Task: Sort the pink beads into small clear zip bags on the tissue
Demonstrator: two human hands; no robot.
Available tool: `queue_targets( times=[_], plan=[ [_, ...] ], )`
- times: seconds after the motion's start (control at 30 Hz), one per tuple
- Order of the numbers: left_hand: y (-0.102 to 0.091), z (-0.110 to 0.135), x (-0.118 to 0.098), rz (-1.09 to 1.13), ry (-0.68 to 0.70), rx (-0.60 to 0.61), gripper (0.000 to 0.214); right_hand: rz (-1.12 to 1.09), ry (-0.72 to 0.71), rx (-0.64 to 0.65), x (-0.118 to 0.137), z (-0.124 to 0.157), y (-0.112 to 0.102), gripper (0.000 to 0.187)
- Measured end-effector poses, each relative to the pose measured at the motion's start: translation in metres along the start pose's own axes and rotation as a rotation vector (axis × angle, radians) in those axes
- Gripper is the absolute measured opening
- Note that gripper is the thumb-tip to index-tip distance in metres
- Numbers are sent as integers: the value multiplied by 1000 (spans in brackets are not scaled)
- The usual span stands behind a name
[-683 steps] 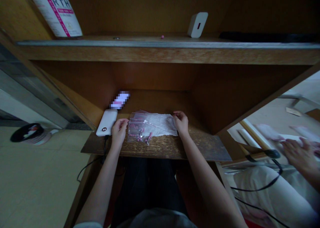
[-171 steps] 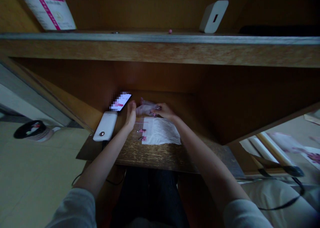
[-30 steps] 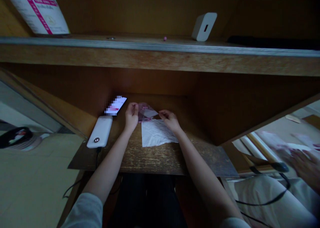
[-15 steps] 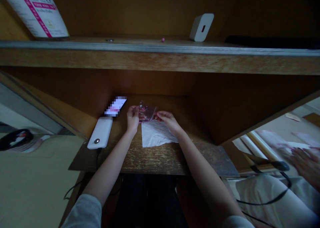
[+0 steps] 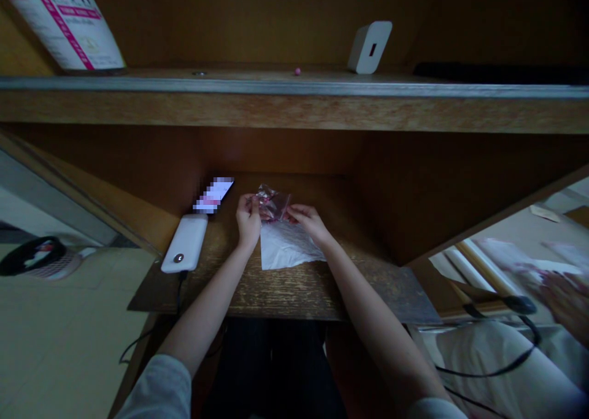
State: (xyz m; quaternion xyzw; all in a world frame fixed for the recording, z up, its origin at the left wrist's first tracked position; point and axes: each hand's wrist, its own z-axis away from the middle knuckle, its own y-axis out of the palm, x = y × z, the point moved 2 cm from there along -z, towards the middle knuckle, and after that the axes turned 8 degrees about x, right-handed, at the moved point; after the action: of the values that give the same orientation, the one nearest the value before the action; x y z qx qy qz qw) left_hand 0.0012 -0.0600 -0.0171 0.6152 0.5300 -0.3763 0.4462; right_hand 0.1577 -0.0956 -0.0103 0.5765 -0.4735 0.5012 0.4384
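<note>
Both the left hand (image 5: 248, 218) and the right hand (image 5: 307, 220) pinch a small clear bag (image 5: 272, 205) of pink beads between them. It hangs just above a white paper (image 5: 288, 251) on the counter (image 5: 294, 287).

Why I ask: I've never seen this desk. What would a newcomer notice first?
First, the left hand and right hand both pinch a crumpled clear plastic bag with pink bits at the far edge of a white paper sheet on the dark wooden desk. Left of them lie a lit phone and a white power bank; on the shelf above sit a white box and a lone pink bead.
</note>
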Motion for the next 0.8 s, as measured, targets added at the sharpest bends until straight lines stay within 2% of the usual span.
queue_targets(
  times=[0.17,0.37,0.47,0.57,0.63,0.67,0.73,0.8],
  plan=[
    [2,1,-4,-25,28,3,29,-26,21,-74,-3,0,-6,43],
    [0,2,-1,-91,33,21,25,-83,-1,-35,0,1,-12,31],
    [-1,0,-3,-250,123,17,22,-100,-42,-44,5,2,-14,30],
    [6,-2,-15,-493,272,14,21,-92,-102,-113,10,2,-19,33],
    [16,-1,-24,-572,329,85,19,-67,-122,-152,12,2,-23,35],
    [23,0,-27,-562,334,167,18,-48,-130,-155,12,2,-24,36],
    [36,4,-28,-458,296,382,17,4,-153,-140,12,2,-24,36],
    [45,10,-24,-370,243,484,18,59,-182,-127,12,1,-24,36]
  ],
)
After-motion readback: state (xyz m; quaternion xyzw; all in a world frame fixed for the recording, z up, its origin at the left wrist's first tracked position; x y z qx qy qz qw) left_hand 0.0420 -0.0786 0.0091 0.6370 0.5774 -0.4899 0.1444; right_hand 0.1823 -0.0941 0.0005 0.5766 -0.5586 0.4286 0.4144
